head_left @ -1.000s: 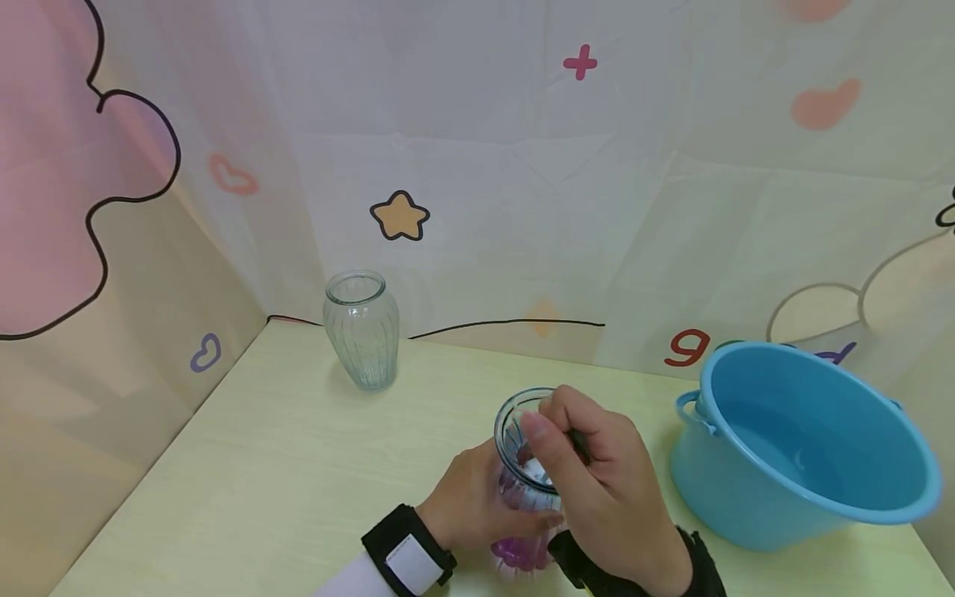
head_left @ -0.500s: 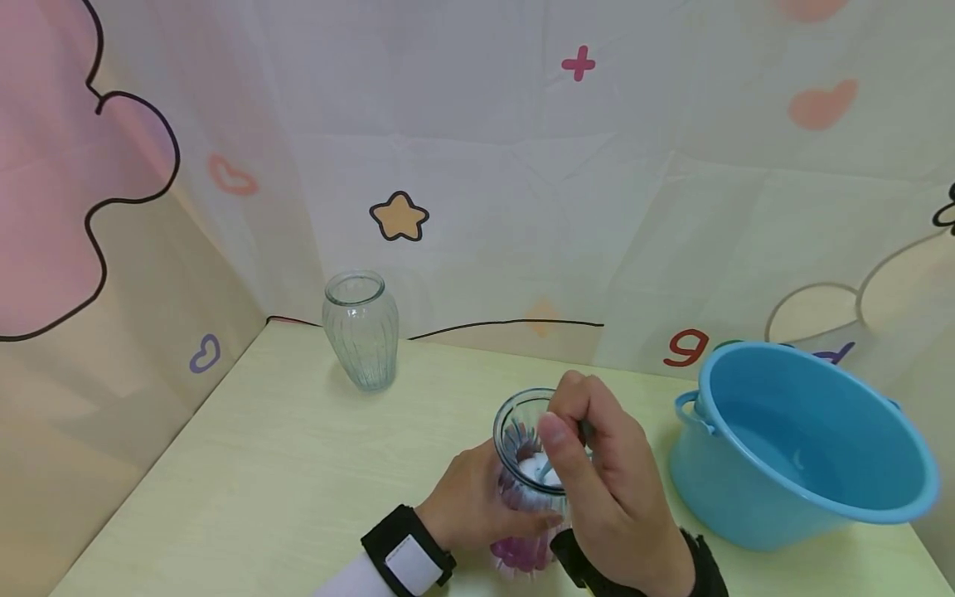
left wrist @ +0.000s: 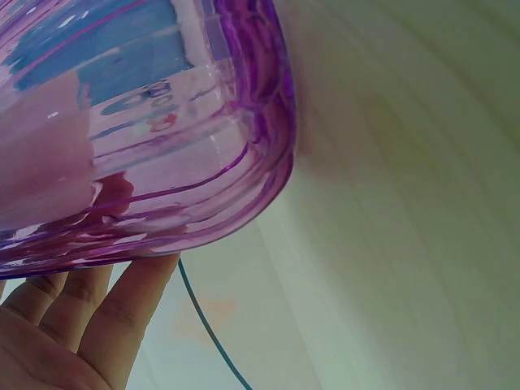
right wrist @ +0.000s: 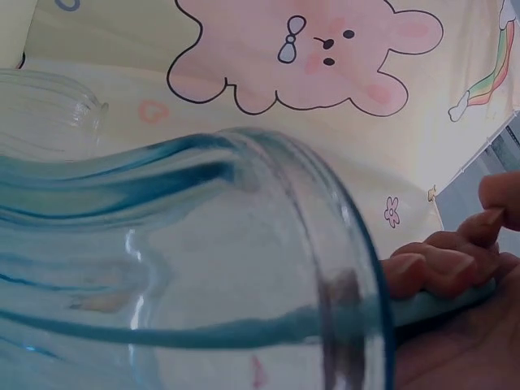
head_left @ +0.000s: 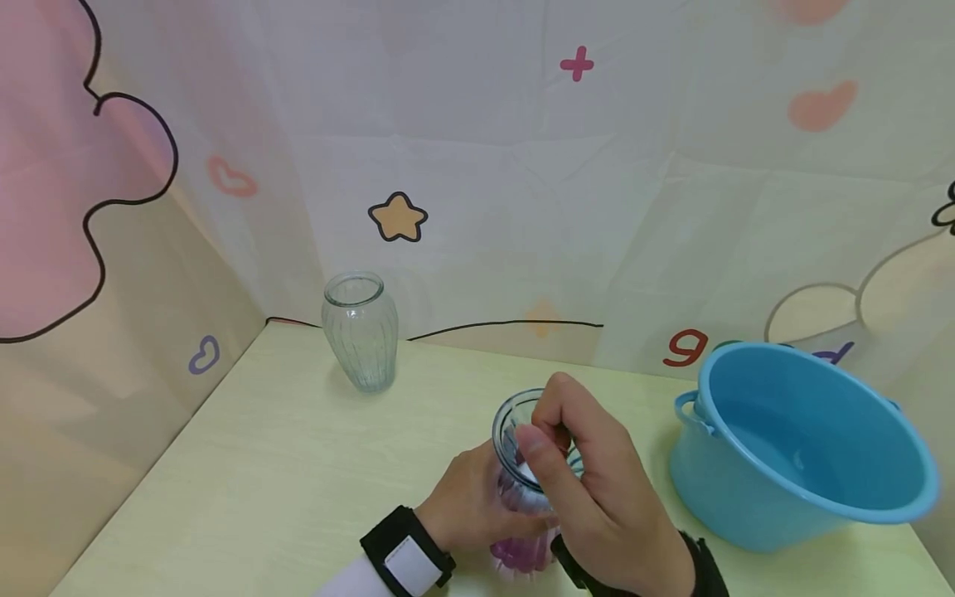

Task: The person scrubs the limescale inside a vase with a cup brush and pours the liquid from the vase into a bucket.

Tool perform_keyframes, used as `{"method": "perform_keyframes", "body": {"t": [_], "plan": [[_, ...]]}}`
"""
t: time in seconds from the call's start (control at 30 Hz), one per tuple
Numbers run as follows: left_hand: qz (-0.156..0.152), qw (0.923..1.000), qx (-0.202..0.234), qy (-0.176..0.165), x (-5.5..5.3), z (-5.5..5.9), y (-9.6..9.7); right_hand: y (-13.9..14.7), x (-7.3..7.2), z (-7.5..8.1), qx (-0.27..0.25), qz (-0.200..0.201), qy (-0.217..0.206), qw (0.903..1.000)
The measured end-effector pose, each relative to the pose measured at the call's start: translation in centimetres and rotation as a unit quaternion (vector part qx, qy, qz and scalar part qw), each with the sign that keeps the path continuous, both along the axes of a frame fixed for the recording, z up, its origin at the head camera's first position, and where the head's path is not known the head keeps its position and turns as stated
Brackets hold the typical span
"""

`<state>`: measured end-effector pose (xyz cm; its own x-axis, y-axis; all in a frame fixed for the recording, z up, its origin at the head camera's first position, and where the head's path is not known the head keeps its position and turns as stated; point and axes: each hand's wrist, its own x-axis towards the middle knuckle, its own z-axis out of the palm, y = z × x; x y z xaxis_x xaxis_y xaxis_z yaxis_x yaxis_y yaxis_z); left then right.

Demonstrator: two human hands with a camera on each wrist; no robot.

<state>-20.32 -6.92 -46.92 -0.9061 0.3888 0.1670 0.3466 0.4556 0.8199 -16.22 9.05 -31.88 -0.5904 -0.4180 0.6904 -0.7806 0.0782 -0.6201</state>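
Observation:
In the head view, my left hand [head_left: 470,502] grips the side of a ribbed glass vase [head_left: 520,554], bluish at the mouth and purple-pink toward the base. Over its rim is my right hand [head_left: 608,497], fingers curled round the teal handle [right wrist: 447,303] of a bottle brush. That handle runs into the vase in the right wrist view. The brush's white head [left wrist: 41,154] shows blurrily through the pink glass in the left wrist view, where left fingers [left wrist: 126,309] support the vase from outside. My right hand hides part of the mouth.
A second, clear ribbed glass vase [head_left: 361,340] stands upright at the back left of the pale table [head_left: 246,481]. To the right is a large blue bucket [head_left: 734,489]. A printed cloth [head_left: 477,224] hangs along the back.
My right hand shifted right, baring the white brush head in the vase's mouth, then came back left over the rim. My left hand and the vase stay in place.

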Motion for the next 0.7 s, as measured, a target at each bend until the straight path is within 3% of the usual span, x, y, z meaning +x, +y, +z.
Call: {"method": "perform_keyframes", "body": {"t": [0.3, 0.5, 0.7], "plan": [[0.003, 0.9996, 0.001, -0.027, 0.0, 0.0, -0.1, -0.4, -1.1, -0.5, 0.044, -0.009, -0.033, 0.9984], [-0.003, 0.9999, -0.014, -0.002, 0.0, 0.0, -0.1, -0.6, -1.3, -0.7, 0.065, -0.017, -0.074, 0.995], [-0.009, 0.9995, -0.019, 0.021, 0.0, 0.0, -0.1, -0.7, -1.4, -1.0, 0.087, -0.034, -0.081, 0.9923]]}}
